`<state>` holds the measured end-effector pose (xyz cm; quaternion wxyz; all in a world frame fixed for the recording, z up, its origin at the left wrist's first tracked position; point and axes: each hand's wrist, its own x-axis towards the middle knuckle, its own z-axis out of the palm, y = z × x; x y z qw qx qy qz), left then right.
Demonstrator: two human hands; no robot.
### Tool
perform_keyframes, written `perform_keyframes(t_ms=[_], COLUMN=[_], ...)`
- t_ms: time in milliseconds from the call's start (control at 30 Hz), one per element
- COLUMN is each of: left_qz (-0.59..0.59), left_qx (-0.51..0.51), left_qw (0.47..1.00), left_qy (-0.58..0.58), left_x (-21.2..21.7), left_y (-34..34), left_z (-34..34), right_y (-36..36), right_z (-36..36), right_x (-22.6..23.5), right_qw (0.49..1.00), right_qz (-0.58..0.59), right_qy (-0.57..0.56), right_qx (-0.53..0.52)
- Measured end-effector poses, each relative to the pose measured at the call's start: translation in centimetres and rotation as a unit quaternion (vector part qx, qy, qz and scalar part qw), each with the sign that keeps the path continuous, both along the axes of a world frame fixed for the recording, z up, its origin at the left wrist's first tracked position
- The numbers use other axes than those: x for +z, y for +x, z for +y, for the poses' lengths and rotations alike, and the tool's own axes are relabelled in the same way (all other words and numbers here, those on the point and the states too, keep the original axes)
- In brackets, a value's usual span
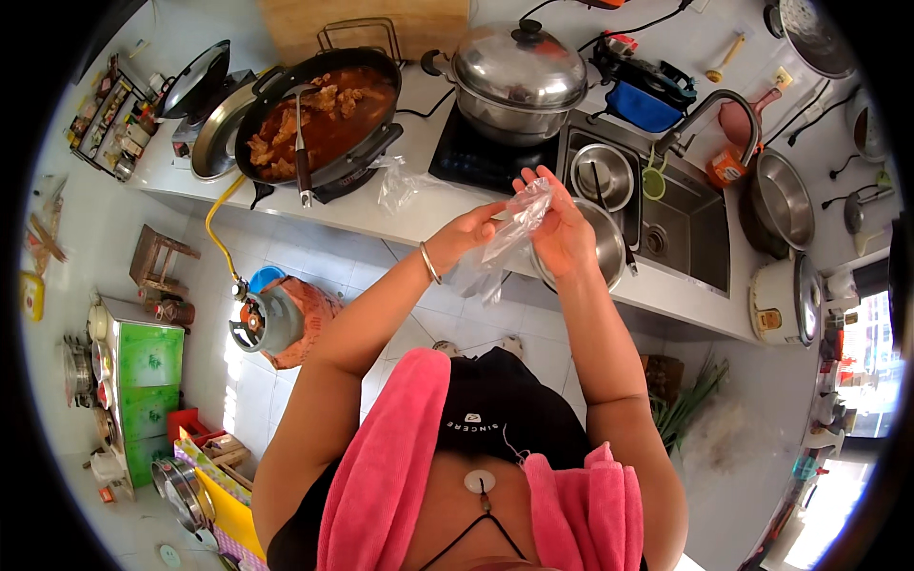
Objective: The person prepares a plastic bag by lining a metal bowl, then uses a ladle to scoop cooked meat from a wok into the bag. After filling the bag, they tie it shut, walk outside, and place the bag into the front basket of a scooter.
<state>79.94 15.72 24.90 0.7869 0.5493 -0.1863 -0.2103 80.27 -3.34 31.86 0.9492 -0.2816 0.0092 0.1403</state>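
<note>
Both hands work a clear plastic bag open: left hand pinches its edge, right hand, fingers spread, grips the top. Wok sits at eleven o'clock. Next, I'd judge, the bag's mouth needs parting.

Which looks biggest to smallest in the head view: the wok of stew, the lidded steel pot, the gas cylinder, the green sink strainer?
1. Wok of stew.
2. Lidded steel pot, close behind.
3. Gas cylinder; it stands on the floor, farther from the camera, so it may really be larger.
4. Green sink strainer.
</note>
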Motion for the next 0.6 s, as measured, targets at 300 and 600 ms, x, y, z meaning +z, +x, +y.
perform_keyframes(t_ms=[300, 600], left_qz=[-0.056, -0.01], left_qx=[-0.009, 0.215], left_qw=[0.989, 0.967], left_qy=[0.136, 0.139], left_x=[5.2, 7.3], left_y=[1.7, 3.0], left_z=[-4.8, -6.8], right_y=[0.9, 2.2], right_z=[-4.7, -12.2], right_x=[3.2, -1.2], right_qw=[0.991, 0.955], right_qz=[-0.096, -0.077], right_qy=[-0.065, -0.284], right_qx=[0.068, 0.02])
